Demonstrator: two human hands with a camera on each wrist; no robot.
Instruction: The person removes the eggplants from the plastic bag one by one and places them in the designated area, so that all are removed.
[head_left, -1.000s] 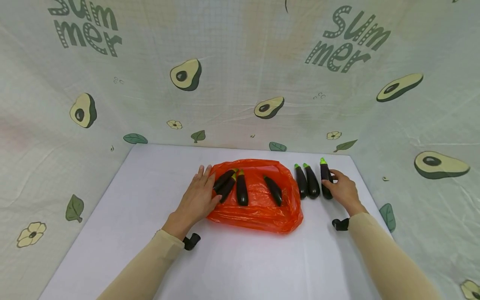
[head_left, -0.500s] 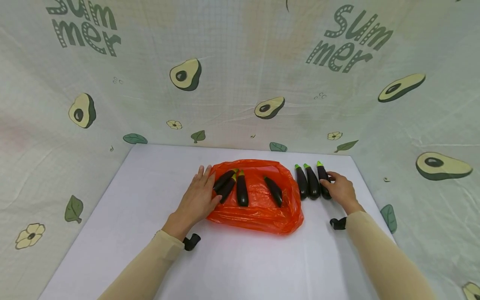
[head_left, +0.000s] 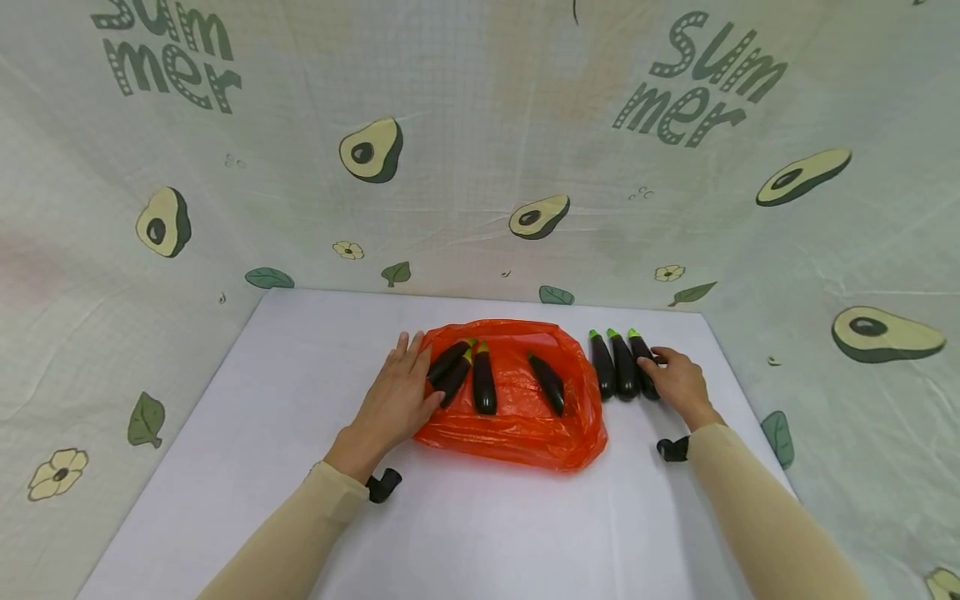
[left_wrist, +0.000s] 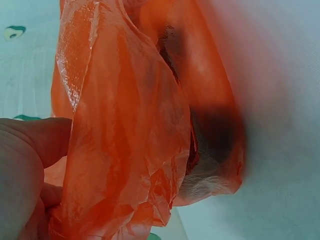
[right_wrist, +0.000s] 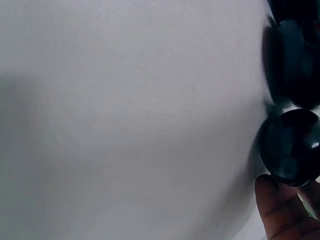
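Note:
My left hand rests on the left side of a red plastic bag, fingers stretched along its rim. Inside the open bag lie several dark eggplants, among them one upright in the middle and one slanting at right. In the left wrist view the bag's thin wall rises beside the thumb. My right hand holds an eggplant with a green stem end, thumb over it. Its rounded end shows in the right wrist view, fingertips against it.
Two more eggplants, one nearer the bag and one beside it, lie in a row right of the bag. All stand on a white table, with a printed cloth hanging behind and at both sides.
My right hand has shifted left with its eggplant, closing the gap to the two beside it; its stem end now tilts left. The left hand and the bag have hardly moved.

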